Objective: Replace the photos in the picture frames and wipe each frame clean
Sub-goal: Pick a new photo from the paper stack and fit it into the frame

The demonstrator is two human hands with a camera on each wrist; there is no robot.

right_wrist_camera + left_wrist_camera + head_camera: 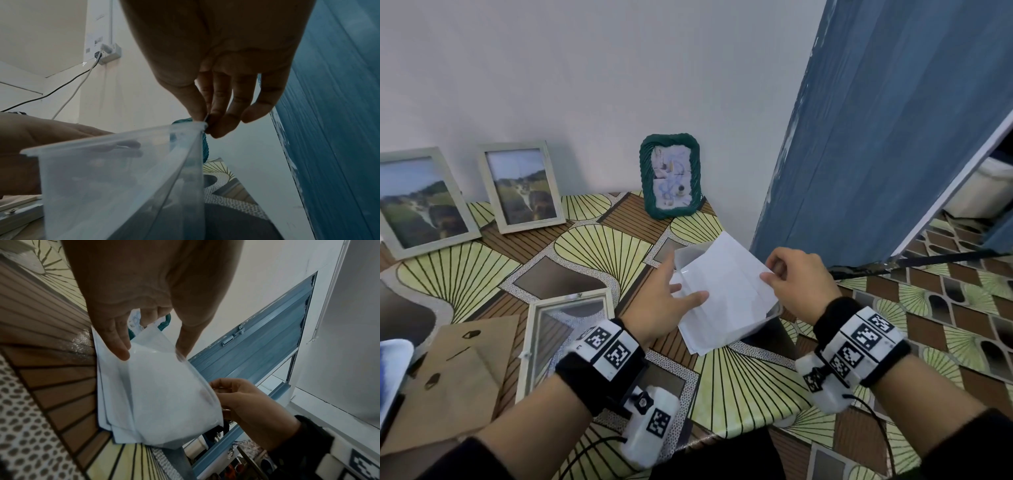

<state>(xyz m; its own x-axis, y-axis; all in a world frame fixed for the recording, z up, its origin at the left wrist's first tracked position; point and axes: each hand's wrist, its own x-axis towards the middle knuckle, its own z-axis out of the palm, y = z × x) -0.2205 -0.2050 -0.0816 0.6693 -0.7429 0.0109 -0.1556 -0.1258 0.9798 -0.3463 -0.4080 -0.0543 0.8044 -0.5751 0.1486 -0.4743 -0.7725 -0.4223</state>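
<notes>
Both wrists sat low over the bench (599,246). Left hand (664,305) lay with fingers straight on a clear sleeve of white photo sheets (726,291), its grip flat; right hand (798,284) pinched the sleeve's corner. The stack looked light, floppy and slick, best taken by its edges. An emptied frame (565,339) lay glass-up just left of it, probably fragile.

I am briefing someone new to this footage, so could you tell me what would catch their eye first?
Both hands at a clear sleeve of white sheets near the table's right edge: the right hand pinches its corner, and the left hand has its fingers on the paper. An emptied frame lies flat at the left, and a green woven frame leans on the wall.
</notes>
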